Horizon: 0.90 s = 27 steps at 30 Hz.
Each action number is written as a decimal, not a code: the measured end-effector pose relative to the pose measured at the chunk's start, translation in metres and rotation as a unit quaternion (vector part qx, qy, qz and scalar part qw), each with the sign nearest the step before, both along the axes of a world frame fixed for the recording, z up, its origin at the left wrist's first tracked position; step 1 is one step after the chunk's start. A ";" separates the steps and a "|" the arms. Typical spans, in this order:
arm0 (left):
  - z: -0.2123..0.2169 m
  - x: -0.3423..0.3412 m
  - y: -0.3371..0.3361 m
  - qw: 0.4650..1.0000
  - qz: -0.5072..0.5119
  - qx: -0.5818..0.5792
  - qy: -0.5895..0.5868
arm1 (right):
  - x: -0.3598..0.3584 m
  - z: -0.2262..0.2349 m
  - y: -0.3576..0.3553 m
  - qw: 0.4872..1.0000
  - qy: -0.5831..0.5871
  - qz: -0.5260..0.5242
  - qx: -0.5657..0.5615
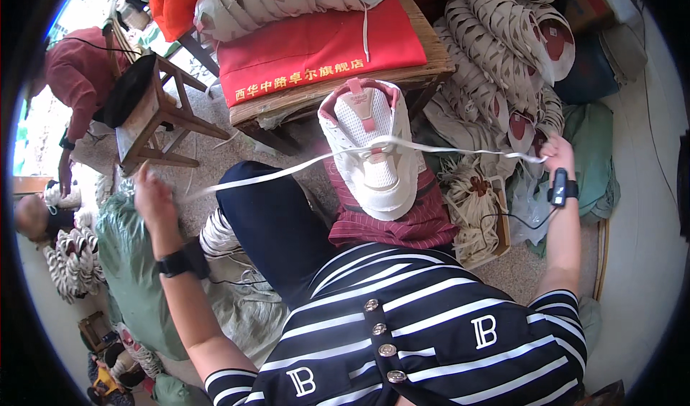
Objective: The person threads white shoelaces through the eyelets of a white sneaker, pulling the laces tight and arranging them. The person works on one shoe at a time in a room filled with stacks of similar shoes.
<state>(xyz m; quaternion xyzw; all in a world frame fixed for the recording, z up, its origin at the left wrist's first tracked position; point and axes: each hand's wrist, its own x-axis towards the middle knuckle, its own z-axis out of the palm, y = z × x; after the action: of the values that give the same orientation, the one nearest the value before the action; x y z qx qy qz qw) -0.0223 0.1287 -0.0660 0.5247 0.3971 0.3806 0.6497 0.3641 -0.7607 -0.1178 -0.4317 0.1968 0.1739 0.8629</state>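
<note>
A white sneaker (386, 183) with a pink collar lining and pink tongue tab rests on a maroon striped cloth (388, 226) over my lap, its toe toward me. A white shoelace (438, 149) crosses the shoe near the lower part of its tongue and stretches out to both sides. Far out on the left, my left hand (154, 196) is closed on one end, slightly blurred. Out to the right, my right hand (556, 153) grips the other end in closed fingers. Neither hand touches the shoe itself.
Ahead stands a wooden table (424, 43) with a red cloth (316, 54) and a row of shoe uppers. More stacked uppers (496, 39) lie at the right, above a box of loose laces (471, 219). At left are a wooden stool (162, 118), a green sack (133, 262) and another person (79, 68).
</note>
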 end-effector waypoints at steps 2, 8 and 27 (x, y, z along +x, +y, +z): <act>0.016 0.028 -0.064 0.993 -0.082 0.079 0.028 | -0.027 0.015 0.138 0.991 0.049 0.062 -0.105; 0.009 0.099 -0.221 0.935 -0.329 0.135 0.009 | -0.124 0.082 0.348 0.882 -0.193 0.346 -0.256; 0.014 0.102 -0.273 0.871 -0.472 -0.007 0.136 | -0.135 0.113 0.405 0.534 -0.536 0.414 -0.506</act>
<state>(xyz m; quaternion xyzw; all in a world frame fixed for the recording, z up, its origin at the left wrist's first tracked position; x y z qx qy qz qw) 0.0799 -0.1441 -0.0519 0.6916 0.1891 -0.0500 0.6952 0.2288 -0.3555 -0.0049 -0.8419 -0.4484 0.1186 0.2758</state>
